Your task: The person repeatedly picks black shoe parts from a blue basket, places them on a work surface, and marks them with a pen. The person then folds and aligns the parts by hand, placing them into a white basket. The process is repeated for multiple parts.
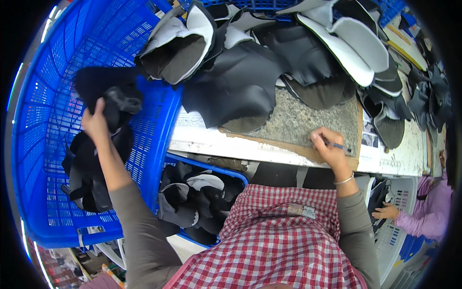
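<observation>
Fingers of the left hand [96, 123] are closing around a black, floppy cut piece of shoe-upper material [118, 103] inside the large blue perforated plastic basket [57, 62], which is holding more dark pieces lower down [91, 178]. The right hand [329, 149] is resting on the speckled grey-brown cutting board [298, 120] at the worktable's front edge, pinching a thin blue pen [339, 145]. Black and white-lined upper pieces [231, 82] are lying piled across the table, and a smaller blue crate [199, 202] under its edge is holding similar pieces.
</observation>
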`<state>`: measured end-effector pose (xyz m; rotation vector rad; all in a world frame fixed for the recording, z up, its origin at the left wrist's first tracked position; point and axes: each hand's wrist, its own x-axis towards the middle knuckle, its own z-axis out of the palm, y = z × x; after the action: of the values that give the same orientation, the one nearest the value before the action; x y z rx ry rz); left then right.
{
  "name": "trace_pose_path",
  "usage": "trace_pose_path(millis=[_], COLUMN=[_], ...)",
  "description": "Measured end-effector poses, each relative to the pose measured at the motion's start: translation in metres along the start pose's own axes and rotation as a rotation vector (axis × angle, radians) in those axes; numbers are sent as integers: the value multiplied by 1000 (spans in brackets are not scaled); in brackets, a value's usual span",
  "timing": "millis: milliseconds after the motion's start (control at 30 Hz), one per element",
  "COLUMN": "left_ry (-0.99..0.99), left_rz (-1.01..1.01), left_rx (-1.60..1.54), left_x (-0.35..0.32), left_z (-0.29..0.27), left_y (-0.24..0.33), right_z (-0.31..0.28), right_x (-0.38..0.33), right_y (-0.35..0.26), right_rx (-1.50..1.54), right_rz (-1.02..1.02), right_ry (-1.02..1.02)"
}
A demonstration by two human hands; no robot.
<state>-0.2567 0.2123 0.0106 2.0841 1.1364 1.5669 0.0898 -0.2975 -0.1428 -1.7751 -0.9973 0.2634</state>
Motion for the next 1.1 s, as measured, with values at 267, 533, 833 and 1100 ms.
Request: trace_pose_path(millis=[267,533,833,1100], left_ry=[206,-997,-629,-789], left_rz=[593,951,845,615], left_rx=[146,42,-213,-368], left_x=[-90,-229,-318,-302], left_z=[-10,121,177,206], left_y=[140,170,209,205], right_z=[-16,-31,-25,-20], right_x=[2,5,4,2], right_y=[13,39,31,22], right_rx=[429,1249,890,646], right_rz=[145,108,128,104], right_ry=[131,360,214,159])
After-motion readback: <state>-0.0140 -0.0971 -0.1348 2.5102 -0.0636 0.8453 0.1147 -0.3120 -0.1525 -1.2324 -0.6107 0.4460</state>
